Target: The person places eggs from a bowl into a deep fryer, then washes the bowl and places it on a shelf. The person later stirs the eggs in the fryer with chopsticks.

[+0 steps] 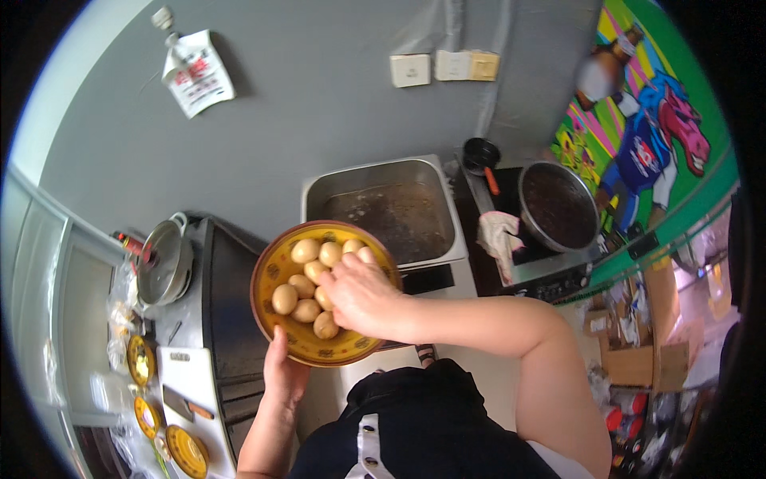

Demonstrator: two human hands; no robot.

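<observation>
My left hand (286, 368) holds a large yellow patterned bowl (272, 332) by its near left rim, thumb over the edge. Several peeled-looking brownish eggs (285, 298) lie in the bowl. Over the bowl's right side, my right hand (362, 293) reaches in with its fingers on the eggs; its fingertips partly hide them, and whether it grips one is unclear. Just beyond the bowl is a rectangular steel basin (447, 203) with dark brown liquid (389, 215) in it, partly covered by the bowl.
A steel pot (592, 206) of dark liquid stands at right, beside a cloth (499, 236) and a small black pan (480, 154). At left are a two-handled pot (164, 263), a white cutting board (209, 395) with a cleaver (178, 402), and several yellow bowls. Cardboard boxes (628, 365) lie lower right.
</observation>
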